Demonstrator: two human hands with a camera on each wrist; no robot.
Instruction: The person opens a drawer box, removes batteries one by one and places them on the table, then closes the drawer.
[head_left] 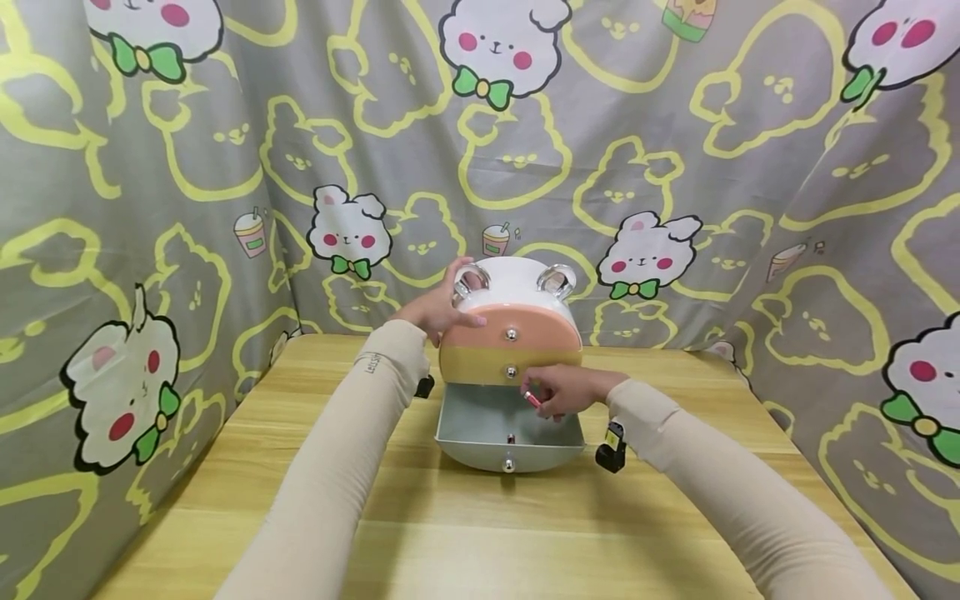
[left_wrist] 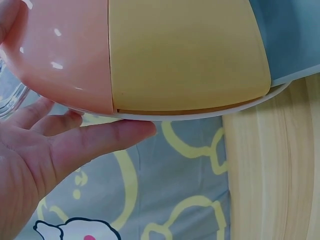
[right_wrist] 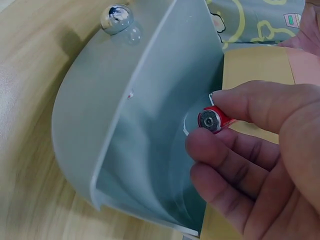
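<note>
A small bear-eared storage box (head_left: 517, 279) stands on the table, with a pink drawer (head_left: 540, 329) above a yellow drawer (head_left: 472, 365). Its lowest, grey-green drawer (head_left: 457, 454) is pulled out. My left hand (head_left: 438, 308) holds the box's upper left side, thumb over the pink front and other fingers along the side. Over the pulled-out drawer, my right hand (head_left: 558, 389) pinches a small red battery (right_wrist: 210, 119) between thumb and fingertips. The battery's round metal end faces the right wrist camera.
The wooden table (head_left: 465, 542) stretches out in front of the box. A patterned curtain (head_left: 420, 167) hangs behind and at both sides. A round silver knob (right_wrist: 116, 19) sticks out from the front of the pulled-out drawer.
</note>
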